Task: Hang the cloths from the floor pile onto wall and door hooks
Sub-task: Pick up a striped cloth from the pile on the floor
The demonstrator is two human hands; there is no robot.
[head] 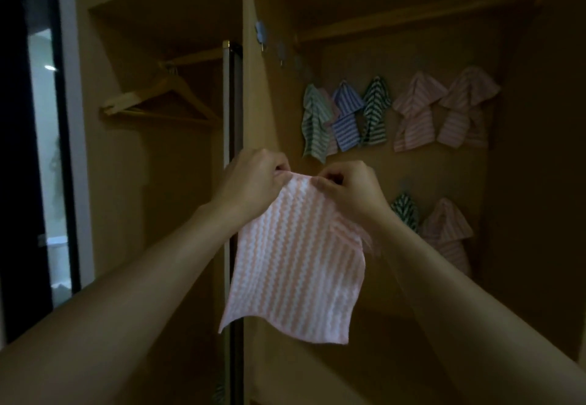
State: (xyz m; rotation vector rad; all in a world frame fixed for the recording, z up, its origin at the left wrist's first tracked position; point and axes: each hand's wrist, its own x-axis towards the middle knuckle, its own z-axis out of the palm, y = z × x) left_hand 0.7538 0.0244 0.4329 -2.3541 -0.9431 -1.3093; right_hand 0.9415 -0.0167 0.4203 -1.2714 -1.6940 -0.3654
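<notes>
A pink and white striped cloth [295, 258] hangs in front of me inside an open wardrobe. My left hand [253, 179] pinches its top edge on the left and my right hand [348, 190] pinches the same edge on the right, with the rest dangling free. Several striped cloths hang from hooks on the wardrobe's back wall: a green one [314, 119], a blue one [347, 116], a dark green one [375, 109] and pink ones [415, 113]. Lower down hang another green cloth [406, 211] and a pink cloth [447, 230]. Small bare hooks [260, 32] sit on the partition panel above my hands.
A wooden hanger [165, 100] hangs on a rail in the left compartment. A vertical partition [253, 94] and a door edge with a metal strip [226, 138] stand just behind my left hand. A dark doorway [35, 151] lies at the far left. The light is dim.
</notes>
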